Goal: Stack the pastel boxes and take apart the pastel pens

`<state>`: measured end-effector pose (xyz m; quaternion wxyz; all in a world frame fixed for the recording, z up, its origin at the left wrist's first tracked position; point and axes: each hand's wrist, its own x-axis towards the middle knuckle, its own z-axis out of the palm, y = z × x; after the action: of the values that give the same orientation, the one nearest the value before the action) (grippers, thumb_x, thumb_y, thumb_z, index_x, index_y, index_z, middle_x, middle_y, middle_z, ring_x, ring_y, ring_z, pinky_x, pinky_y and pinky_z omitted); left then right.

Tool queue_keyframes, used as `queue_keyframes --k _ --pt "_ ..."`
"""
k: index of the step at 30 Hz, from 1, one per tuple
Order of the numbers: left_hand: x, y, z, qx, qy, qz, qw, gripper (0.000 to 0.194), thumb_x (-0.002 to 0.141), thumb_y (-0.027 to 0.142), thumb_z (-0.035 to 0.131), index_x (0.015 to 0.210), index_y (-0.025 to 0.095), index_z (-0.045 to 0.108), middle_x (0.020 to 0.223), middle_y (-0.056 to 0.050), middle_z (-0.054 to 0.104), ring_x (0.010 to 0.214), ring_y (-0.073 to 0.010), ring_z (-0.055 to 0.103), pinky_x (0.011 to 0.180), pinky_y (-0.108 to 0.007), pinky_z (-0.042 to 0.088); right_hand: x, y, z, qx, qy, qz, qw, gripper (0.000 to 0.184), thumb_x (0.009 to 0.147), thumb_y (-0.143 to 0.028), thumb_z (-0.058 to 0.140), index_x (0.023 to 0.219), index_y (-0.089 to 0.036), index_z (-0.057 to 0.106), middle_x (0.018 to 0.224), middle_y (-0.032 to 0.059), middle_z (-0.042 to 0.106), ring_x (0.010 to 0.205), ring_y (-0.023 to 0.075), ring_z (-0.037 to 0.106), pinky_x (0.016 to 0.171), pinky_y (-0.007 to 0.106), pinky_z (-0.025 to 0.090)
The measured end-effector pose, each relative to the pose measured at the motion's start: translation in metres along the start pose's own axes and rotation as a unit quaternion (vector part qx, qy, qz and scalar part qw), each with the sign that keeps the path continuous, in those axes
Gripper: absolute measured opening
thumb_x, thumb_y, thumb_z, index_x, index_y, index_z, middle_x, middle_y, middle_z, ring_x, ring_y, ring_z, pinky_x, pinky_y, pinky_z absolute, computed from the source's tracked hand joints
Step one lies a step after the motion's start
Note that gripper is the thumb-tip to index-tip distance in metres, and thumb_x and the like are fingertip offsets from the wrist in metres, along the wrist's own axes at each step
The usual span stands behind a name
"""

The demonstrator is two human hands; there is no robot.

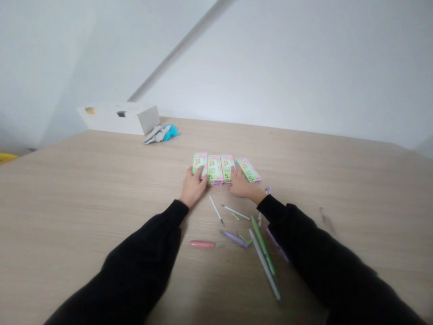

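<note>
Small pastel pink-and-green boxes marked "5" lie in a row on the table. My left hand [194, 186] grips the near end of the leftmost box [200, 159], its fingers curled over the top. My right hand [241, 184] has its fingers on the near right part of the third box [226, 161]. Between the two hands lies the second box [214, 168]. Just right of my right hand, a fourth box [249, 170] rests at an angle, slightly apart from the others.
Nearer me lie white pen refills [216, 210], a pink pen barrel [202, 244], a purple barrel [236, 239], a green barrel [263, 245] and a grey pen [265, 265]. A white box [115, 119] and a grey-blue cloth or glove [162, 133] sit at the back left, near the wall.
</note>
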<state>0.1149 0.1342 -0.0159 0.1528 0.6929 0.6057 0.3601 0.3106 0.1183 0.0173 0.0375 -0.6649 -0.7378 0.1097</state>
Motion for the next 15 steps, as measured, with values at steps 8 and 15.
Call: queue_keyframes --k 8,15 --pt "-0.017 0.032 -0.011 0.128 0.027 0.188 0.973 0.055 0.093 0.05 0.052 0.142 0.025 0.053 0.159 -0.015 0.032 0.145 -0.0401 0.03 0.116 -0.056 0.026 0.012 0.036 -0.04 -0.018 0.121 0.102 0.987 0.073 0.091 -0.04 0.047 0.154 -0.009 0.027 0.149 0.0273 0.038 0.136 0.0418 0.041 0.108 0.056 0.035" --pt "-0.021 0.038 -0.013 0.114 0.025 0.171 0.978 0.053 0.096 0.042 0.044 0.143 0.017 0.049 0.148 -0.018 0.046 0.139 -0.0382 0.037 0.116 -0.054 0.028 0.013 0.086 -0.019 -0.037 0.05 0.16 0.985 0.064 0.091 -0.045 0.053 0.134 0.003 0.055 0.136 0.0323 0.052 0.128 0.0418 0.05 0.102 0.048 0.041"
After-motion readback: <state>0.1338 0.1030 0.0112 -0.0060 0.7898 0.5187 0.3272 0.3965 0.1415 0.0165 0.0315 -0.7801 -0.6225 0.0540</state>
